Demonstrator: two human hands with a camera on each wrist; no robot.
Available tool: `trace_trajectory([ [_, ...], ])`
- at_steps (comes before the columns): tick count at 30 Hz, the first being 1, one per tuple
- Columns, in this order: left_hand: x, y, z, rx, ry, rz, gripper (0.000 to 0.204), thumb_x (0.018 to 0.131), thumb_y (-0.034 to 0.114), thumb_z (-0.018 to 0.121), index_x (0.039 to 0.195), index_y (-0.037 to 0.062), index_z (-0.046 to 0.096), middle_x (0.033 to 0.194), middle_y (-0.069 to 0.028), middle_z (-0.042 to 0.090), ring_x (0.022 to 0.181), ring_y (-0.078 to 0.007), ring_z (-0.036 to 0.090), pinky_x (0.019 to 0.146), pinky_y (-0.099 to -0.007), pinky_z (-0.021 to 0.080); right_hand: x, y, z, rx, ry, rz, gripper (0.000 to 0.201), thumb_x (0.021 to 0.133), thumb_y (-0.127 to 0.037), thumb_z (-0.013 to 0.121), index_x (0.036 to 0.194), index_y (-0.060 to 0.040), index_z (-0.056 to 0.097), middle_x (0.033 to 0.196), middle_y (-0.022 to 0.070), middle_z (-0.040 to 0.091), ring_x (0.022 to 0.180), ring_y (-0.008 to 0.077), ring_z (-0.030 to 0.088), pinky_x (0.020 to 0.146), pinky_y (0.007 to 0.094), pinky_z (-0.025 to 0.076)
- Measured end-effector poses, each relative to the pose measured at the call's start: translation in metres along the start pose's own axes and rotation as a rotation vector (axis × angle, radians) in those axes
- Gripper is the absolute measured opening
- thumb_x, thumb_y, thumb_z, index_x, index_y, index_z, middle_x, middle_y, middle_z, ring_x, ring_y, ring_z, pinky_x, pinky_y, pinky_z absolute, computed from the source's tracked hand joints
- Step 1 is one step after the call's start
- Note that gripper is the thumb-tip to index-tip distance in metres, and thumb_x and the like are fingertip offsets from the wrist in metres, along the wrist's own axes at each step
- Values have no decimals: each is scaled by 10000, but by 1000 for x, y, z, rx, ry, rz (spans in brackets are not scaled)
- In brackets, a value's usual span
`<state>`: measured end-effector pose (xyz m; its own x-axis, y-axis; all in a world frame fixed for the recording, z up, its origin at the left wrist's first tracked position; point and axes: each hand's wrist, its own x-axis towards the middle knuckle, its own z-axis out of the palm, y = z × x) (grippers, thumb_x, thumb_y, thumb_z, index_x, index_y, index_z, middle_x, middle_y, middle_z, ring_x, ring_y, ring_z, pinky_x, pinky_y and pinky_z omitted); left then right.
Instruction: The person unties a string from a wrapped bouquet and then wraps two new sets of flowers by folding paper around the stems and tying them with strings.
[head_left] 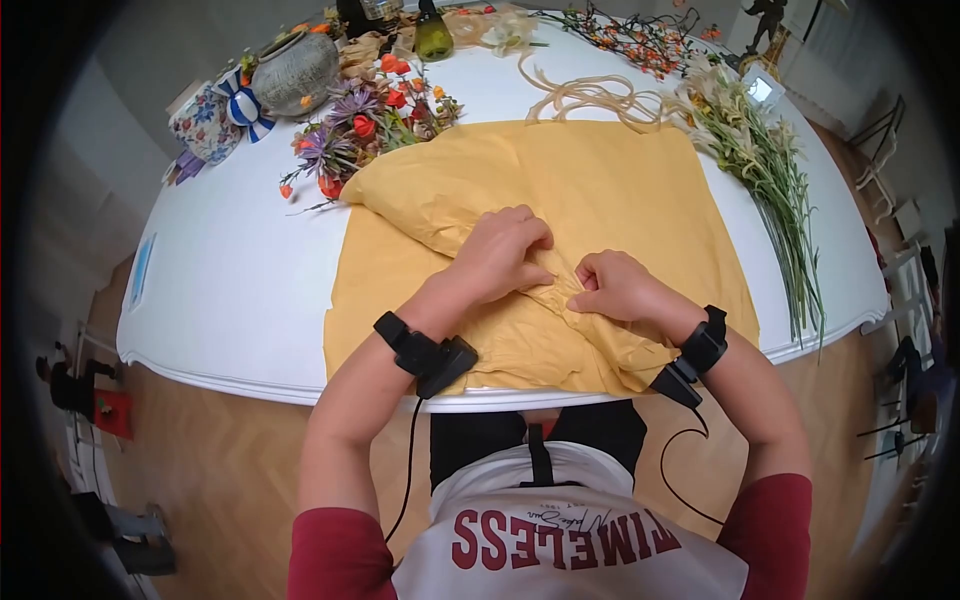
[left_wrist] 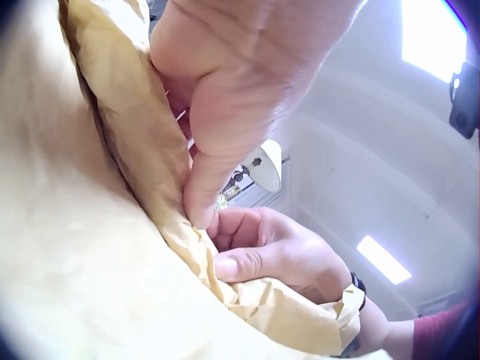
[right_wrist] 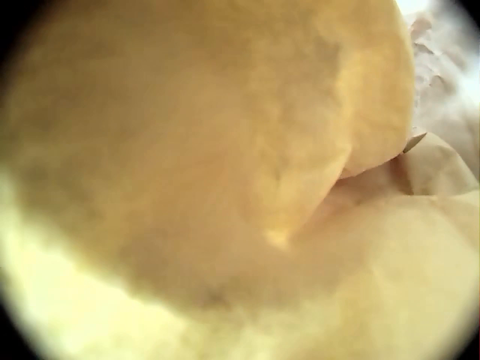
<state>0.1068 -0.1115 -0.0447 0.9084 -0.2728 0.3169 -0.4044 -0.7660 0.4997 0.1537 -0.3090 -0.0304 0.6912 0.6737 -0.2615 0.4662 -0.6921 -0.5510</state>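
Paper point(right_wrist: 217, 127) dominates right-wrist view; left-wrist view reveals left hand point(left_wrist: 240, 90) and right hand point(left_wrist: 294, 255) pinching it.

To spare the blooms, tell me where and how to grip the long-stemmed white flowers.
Probably mid-stem, right hand from the near side: the long-stemmed white flowers lie with blooms away, stems gathered toward the near table edge.
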Motion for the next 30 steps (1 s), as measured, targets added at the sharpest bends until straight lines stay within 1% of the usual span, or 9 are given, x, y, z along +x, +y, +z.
trace_trajectory([
  [5,0,1,-2,16,-7,-17,384,586,200,791,883,72,585,862,-87,564,856,-287,542,751,-373,414,2,3,4,-4,-46,-42,309,660,-288,707,743,-18,581,731,155,614,710,324,589,622,399,450],
  [7,-1,3,-4,61,28,-9,415,578,199,799,904,66,581,869,-94,559,856,-282,541,750,-363,424,-1,2,7,34,38,-125,280,736,-169,698,683,-20,467,556,37,467,484,126,444,444,291,358],
  [9,-5,6,-6,105,61,-1,445,570,198,807,925,60,577,876,-100,555,856,-277,540,749,-353,434,-4,-2,-1,179,-40,-29,259,758,-152,686,684,-38,465,563,5,443,483,92,419,429,268,332],
  [15,-33,30,-12,271,593,111,430,596,190,794,931,64,554,894,-107,536,834,-275,525,766,-367,415,-5,3,-8,667,-257,126,254,802,-130,669,676,-97,451,592,-75,390,472,16,329,401,216,247],
  [18,-71,40,-8,-137,605,-104,389,699,171,758,998,35,549,980,-120,545,838,-238,543,723,-338,440,-11,-7,-16,699,-272,150,208,800,-127,664,699,-72,491,605,-67,404,502,26,336,434,222,262],
  [20,-87,44,-2,-1102,144,-727,359,857,236,630,1098,-3,512,1062,-154,540,907,-216,564,761,-332,477,-13,-9,-12,667,-280,176,165,801,-116,653,723,-42,528,614,-52,418,532,41,358,467,229,290],
  [24,-81,42,13,-1787,24,-770,439,971,340,385,1247,1,422,1192,-159,518,1115,-259,519,970,-398,412,-13,-20,13,902,-229,-14,121,814,-123,643,818,-22,575,667,-31,523,584,29,443,506,191,333],
  [27,-66,36,26,-2012,198,-709,420,974,319,380,1245,2,423,1207,-155,512,1123,-265,512,980,-404,407,-10,-22,30,957,-267,40,139,825,-98,624,925,-4,602,776,4,607,667,35,528,584,170,405],
  [30,-72,28,35,-2001,184,-696,416,971,310,391,1232,-12,435,1196,-155,520,1103,-269,526,966,-397,421,-7,-28,48,1043,-208,-170,182,840,-100,610,970,25,589,813,10,600,597,28,503,515,186,408],
])
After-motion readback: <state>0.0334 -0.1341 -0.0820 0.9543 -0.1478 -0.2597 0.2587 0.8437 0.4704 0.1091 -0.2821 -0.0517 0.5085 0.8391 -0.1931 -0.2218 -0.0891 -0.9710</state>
